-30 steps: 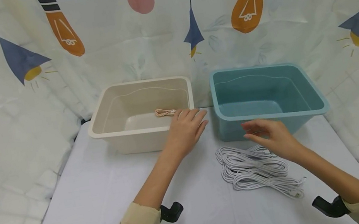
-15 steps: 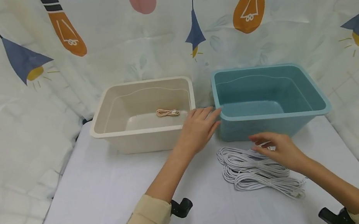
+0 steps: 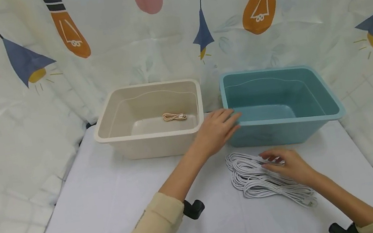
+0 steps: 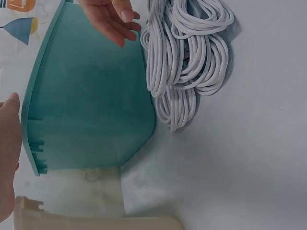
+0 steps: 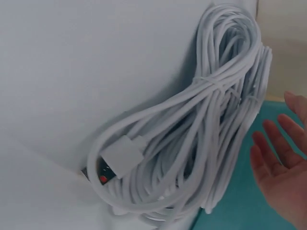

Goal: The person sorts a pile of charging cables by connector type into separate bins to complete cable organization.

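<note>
Several coiled white USB cables (image 3: 257, 180) lie bundled on the table, in front of a teal bin (image 3: 284, 133). Over the far right side of the pile, my right hand (image 3: 288, 165) hovers with thumb and fingers apart. The right wrist view shows those fingers relaxed beside the coils, and a white USB plug (image 5: 122, 156) on the near coil. My left hand (image 3: 216, 132) is at the teal bin's near left corner, its fingers extended over the rim. The left wrist view catches the left hand (image 4: 8, 153) only partly, at the frame's edge.
A beige bin (image 3: 151, 146) stands left of the teal one, with a small coiled tan cable (image 3: 174, 117) on its floor. Behind both hangs a curtain (image 3: 161, 47) printed with lamps and bulbs. A white cloth covers the table (image 3: 113, 209).
My left hand has moved right, from the beige bin's near right corner to the teal bin's near left corner. My right hand has come down from the teal bin's front to the white cables.
</note>
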Demonstrator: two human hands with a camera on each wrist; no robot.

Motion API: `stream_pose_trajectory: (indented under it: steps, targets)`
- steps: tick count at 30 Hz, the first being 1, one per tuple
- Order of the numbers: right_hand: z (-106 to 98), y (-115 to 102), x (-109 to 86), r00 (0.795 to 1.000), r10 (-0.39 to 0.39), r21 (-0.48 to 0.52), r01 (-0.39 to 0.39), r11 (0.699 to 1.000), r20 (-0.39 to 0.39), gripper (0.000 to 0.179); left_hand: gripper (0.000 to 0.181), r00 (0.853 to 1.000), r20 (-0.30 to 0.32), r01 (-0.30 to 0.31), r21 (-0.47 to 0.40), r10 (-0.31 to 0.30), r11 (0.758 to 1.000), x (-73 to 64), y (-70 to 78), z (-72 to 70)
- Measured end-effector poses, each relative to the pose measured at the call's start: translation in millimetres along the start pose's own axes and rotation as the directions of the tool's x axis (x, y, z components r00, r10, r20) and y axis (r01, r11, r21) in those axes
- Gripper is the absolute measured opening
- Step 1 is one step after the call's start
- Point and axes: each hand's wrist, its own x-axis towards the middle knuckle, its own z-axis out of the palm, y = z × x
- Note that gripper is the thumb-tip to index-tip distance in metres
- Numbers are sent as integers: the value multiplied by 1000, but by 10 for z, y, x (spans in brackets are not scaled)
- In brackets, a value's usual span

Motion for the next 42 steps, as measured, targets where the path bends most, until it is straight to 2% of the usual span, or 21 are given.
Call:
stream_pose_trajectory:
  steps: [3, 9, 16, 22, 33, 42]
  targets:
    - [48, 31, -23, 1000, 11, -4, -11, 1000, 12, 32, 34, 1000, 13, -9, -21, 9, 1000, 22, -1, 22]
    - [127, 89, -62, 998, 30, -2, -30, 1000, 48, 32, 34, 999, 37, 12, -106, -8, 994, 81, -9, 66]
    - [161, 116, -70, 994, 53, 6, -53, 999, 93, 34, 29, 1000, 24, 8, -190, -3, 982, 112, -18, 122]
    - [165, 122, -72, 995, 46, 8, -47, 999, 85, 32, 21, 1000, 17, 11, -246, -7, 969, 115, -15, 137]
    - [74, 107, -71, 995, 46, -90, -38, 995, 88, 34, 23, 994, 92, 88, -263, -66, 961, 138, -6, 120]
    - [-41, 46, -79, 997, 3, -122, 6, 992, 73, 34, 20, 988, 105, 142, -305, -114, 942, 143, 24, 99]
